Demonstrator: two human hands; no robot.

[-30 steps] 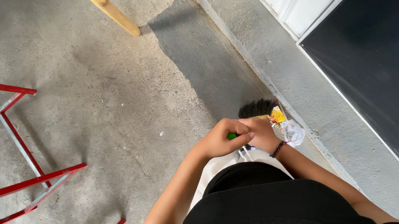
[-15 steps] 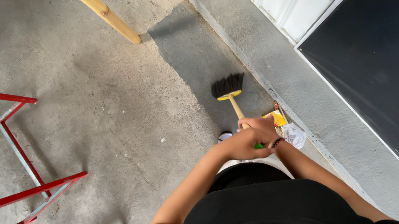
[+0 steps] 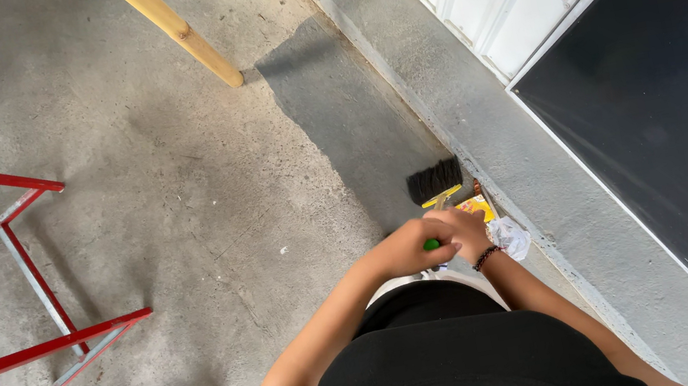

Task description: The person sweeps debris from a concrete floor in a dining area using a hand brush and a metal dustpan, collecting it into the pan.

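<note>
both my left hand (image 3: 406,248) and right hand (image 3: 462,231) wrapped tight round the green-tipped handle top | black-bristled broom with yellow head (image 3: 437,183) on concrete floor (image 3: 175,194) at the raised kerb's (image 3: 479,103) edge | feels light, stiff stick, springy bristles, grip high

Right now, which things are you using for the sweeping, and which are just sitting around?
In use:
broom, gripped at its green handle end by the left hand and right hand
litter on the floor beside the broom

Lying about:
red metal frames
wooden pole
blackboard
</note>
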